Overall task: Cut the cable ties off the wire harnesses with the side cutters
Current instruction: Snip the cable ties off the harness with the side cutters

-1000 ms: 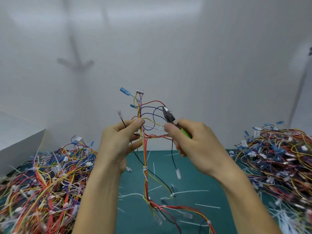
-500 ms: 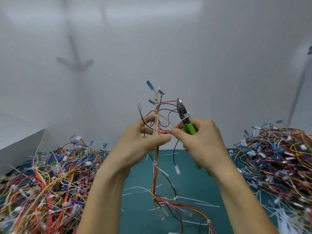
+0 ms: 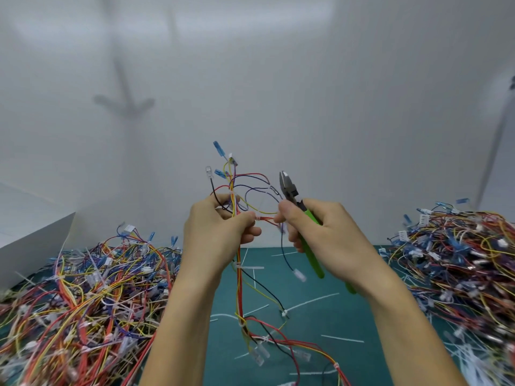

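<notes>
L hand (image 3: pixel 220 232) pinches harness (image 3: pixel 239 277) at tie (image 3: pixel 258 218); R hand (image 3: pixel 320 235) grips cutters (image 3: pixel 289 188). Harness judged light, floppy, snag-prone: hold taut beside tie.

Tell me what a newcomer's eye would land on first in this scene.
First, the wire harness held up at centre, pinched by the left hand, while the right hand grips green-handled side cutters pointing upward beside it. Next, the tangled left pile and right pile of coloured harnesses flanking the green mat, which is strewn with loose white cable ties.
</notes>
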